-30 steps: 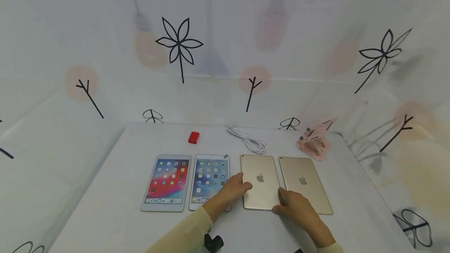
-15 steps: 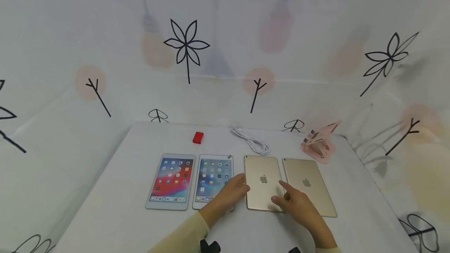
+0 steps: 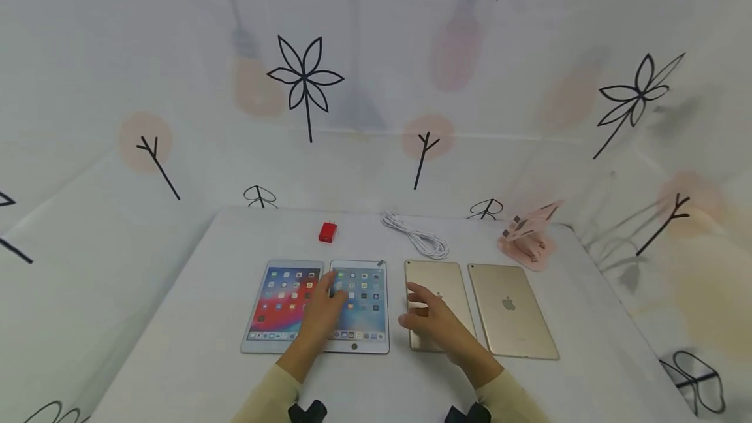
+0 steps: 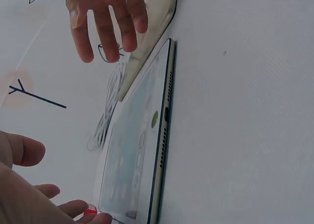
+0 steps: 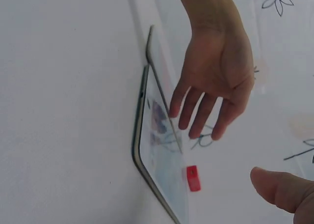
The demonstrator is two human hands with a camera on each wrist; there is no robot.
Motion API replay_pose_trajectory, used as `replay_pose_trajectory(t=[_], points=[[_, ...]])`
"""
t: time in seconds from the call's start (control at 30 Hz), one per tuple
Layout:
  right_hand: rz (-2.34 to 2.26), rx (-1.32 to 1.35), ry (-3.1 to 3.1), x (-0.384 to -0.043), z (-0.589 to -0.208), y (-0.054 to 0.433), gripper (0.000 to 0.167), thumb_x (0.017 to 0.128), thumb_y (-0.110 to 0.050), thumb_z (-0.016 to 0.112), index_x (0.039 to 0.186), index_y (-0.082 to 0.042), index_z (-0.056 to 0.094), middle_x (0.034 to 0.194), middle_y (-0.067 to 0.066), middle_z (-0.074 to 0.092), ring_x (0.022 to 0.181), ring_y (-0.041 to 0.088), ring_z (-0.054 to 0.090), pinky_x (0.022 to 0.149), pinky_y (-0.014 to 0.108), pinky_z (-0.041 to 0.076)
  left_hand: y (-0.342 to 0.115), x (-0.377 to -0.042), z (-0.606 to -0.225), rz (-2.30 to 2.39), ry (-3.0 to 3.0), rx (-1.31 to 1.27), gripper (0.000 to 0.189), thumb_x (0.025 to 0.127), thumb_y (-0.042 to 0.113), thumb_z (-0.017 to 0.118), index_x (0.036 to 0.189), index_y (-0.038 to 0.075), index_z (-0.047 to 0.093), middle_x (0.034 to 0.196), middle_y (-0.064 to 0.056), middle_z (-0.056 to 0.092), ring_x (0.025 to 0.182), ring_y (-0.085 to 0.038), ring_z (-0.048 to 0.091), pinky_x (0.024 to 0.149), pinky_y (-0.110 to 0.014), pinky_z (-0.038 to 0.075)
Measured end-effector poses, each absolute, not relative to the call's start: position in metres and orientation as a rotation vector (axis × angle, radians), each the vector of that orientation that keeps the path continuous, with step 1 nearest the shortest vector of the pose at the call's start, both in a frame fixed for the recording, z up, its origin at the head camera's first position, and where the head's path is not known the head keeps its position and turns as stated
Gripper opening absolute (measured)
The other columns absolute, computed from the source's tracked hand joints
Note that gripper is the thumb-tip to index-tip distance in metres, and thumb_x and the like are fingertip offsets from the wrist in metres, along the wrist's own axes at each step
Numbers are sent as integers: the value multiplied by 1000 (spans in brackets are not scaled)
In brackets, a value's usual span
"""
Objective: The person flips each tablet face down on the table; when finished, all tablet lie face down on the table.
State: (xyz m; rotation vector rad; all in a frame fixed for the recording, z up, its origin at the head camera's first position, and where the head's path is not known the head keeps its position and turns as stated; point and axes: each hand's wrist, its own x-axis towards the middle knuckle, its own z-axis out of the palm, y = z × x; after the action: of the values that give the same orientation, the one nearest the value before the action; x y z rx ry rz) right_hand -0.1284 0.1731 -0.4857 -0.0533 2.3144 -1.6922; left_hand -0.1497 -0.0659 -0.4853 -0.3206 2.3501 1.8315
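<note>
The gold tablet (image 3: 511, 309) at the right end of the row, near the front edge of the table (image 3: 176, 358), shows an Apple logo on its back. The icon labels on the two lit screens are too small to read.

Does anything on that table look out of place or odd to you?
Slightly. Four tablets lie in a row, but the two on the left lie screen up and lit, while the two gold ones lie face down. Nothing looks spilled or damaged; the white cable lies loosely coiled behind them.
</note>
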Motion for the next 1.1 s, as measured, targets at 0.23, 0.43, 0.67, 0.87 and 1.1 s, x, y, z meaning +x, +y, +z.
replay_pose_trajectory(t=[0.23,0.43,0.67,0.87,1.1], points=[[-1798,-4,2189,-135,-489,149,72,91,-15,72,155,-7,39,159,27,35,139,48,44,103,57,50,-79,-150,-494,1821,2370,-349,62,98,18,58,156,9,38,163,-18,34,151,-40,29,117,-57,33],[-1862,44,2035,-139,-493,138,71,94,-11,66,156,-4,34,162,29,25,137,46,46,99,54,53,-80,-146,-496,1833,2331,-345,62,99,19,57,157,11,37,164,-17,31,151,-40,27,117,-59,32],[-1911,40,1955,-145,-497,132,69,95,-11,61,157,-1,32,162,29,24,130,39,51,94,52,55,-80,-143,-494,1892,2212,-311,63,102,20,54,161,15,32,165,-20,26,151,-44,24,118,-62,28],[-1978,85,1877,-145,-501,127,72,94,-10,63,158,-7,31,162,30,22,130,41,47,84,45,56,-87,-142,-494,1925,2135,-303,64,103,20,53,161,13,29,163,-25,29,148,-47,30,115,-63,33],[-2121,79,1633,-143,-500,128,71,100,-12,56,159,-1,20,156,29,37,121,30,58,86,37,55,-85,-144,-496,1958,2054,-333,66,103,37,56,161,16,32,163,-21,30,148,-47,30,115,-63,33]])
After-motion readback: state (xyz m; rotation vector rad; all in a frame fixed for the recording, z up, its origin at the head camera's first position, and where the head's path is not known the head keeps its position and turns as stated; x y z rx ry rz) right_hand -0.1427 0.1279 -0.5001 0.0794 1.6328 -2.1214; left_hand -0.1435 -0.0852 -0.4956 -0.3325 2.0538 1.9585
